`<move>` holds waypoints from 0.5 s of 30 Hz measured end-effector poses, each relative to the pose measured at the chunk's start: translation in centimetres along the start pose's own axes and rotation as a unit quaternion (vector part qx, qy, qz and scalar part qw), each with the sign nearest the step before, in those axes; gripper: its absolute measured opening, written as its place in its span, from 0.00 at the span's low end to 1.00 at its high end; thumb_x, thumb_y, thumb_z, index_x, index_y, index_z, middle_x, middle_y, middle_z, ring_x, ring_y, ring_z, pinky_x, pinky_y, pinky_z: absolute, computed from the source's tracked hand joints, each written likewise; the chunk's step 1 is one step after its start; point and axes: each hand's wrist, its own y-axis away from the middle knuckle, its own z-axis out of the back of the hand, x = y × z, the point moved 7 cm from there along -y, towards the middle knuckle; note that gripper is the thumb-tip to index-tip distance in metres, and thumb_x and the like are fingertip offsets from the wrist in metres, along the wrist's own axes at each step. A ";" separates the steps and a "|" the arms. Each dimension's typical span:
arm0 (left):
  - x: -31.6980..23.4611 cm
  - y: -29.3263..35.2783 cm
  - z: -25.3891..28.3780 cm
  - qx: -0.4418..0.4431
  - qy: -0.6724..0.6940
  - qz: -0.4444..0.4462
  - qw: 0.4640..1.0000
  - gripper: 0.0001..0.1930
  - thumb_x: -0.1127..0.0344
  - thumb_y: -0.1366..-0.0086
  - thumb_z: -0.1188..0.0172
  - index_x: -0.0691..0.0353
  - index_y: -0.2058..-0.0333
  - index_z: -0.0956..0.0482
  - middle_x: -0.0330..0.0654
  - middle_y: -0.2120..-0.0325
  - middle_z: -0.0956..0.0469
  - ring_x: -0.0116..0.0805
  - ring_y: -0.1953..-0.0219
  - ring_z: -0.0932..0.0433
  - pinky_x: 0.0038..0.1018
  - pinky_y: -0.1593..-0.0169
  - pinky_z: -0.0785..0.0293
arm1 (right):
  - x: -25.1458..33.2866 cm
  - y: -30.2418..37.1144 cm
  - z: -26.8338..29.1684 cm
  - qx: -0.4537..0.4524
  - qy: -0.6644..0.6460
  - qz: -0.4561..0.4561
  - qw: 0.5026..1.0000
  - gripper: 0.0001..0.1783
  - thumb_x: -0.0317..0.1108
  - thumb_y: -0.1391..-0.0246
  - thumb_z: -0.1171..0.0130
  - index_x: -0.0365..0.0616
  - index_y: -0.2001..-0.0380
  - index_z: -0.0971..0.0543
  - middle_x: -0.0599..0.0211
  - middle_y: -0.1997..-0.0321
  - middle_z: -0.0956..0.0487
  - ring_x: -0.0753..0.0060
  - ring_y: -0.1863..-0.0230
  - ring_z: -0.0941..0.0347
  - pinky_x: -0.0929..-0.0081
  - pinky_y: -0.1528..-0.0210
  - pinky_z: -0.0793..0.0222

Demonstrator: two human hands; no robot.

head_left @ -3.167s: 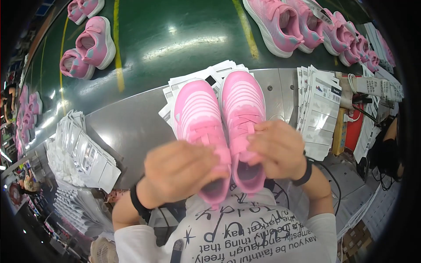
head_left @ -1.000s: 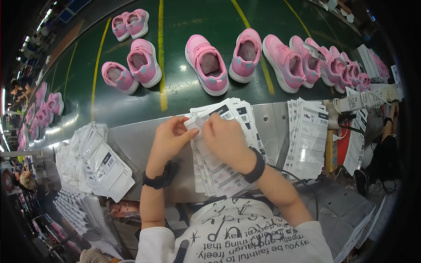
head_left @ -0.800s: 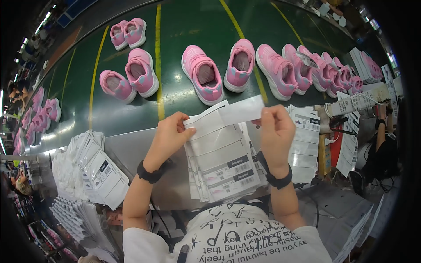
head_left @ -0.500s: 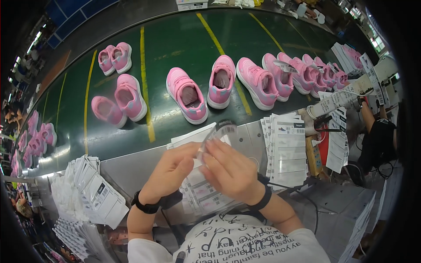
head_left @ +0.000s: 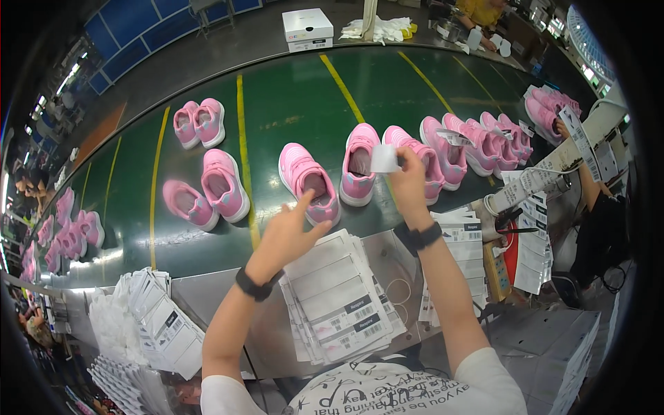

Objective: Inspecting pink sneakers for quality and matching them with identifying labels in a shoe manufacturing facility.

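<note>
My right hand (head_left: 409,181) is raised over the belt and pinches a small white tag (head_left: 384,159). The tag hangs in front of a pink shoe (head_left: 413,149) and beside another pink shoe (head_left: 359,166). My left hand (head_left: 285,235) has its fingers apart and holds nothing. Its index finger reaches to the opening of a third pink shoe (head_left: 309,181); whether it touches the shoe I cannot tell. Below my hands lies a stack of printed white cards (head_left: 339,290) with shoe pictures and barcodes.
The green conveyor belt (head_left: 290,90) with yellow lines carries several more pink shoes, some with tags. Card piles (head_left: 166,325) lie left, and others (head_left: 462,256) right. A power strip (head_left: 496,270) stands right. Beyond the belt is a white box (head_left: 308,28). Another person's arm (head_left: 588,183) reaches in at right.
My hands, together on a tag before, have parted. The right has moved up and right with the tag; the left has opened toward a shoe. The view has shifted, showing the card stack fully.
</note>
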 end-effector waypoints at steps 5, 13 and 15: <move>-2.0 -4.4 -2.2 0.020 0.050 -0.123 0.991 0.31 0.53 0.41 0.34 0.63 0.43 0.27 0.60 0.55 0.21 0.50 0.60 0.19 0.36 0.51 0.26 | -4.4 -4.8 -1.0 -0.047 0.249 -0.044 0.966 0.29 0.49 0.57 0.24 0.37 0.64 0.24 0.62 0.69 0.21 0.62 0.69 0.25 0.69 0.62 0.29; 8.9 -0.1 6.3 -0.145 -0.321 0.171 0.920 0.41 0.44 0.47 0.30 0.64 0.42 0.33 0.92 0.45 0.46 0.90 0.40 0.45 0.70 0.40 0.47 | -8.6 -4.8 4.3 0.000 0.103 -0.131 0.986 0.41 0.53 0.58 0.25 0.32 0.52 0.30 0.43 0.55 0.25 0.49 0.52 0.27 0.58 0.50 0.29; 14.2 0.2 6.8 -0.084 -0.333 0.248 0.906 0.36 0.40 0.54 0.28 0.64 0.54 0.21 0.82 0.45 0.36 0.80 0.41 0.38 0.62 0.41 0.39 | -6.7 -4.8 5.2 -0.060 0.365 -0.028 0.928 0.39 0.49 0.56 0.26 0.32 0.50 0.30 0.43 0.52 0.26 0.48 0.50 0.28 0.58 0.48 0.31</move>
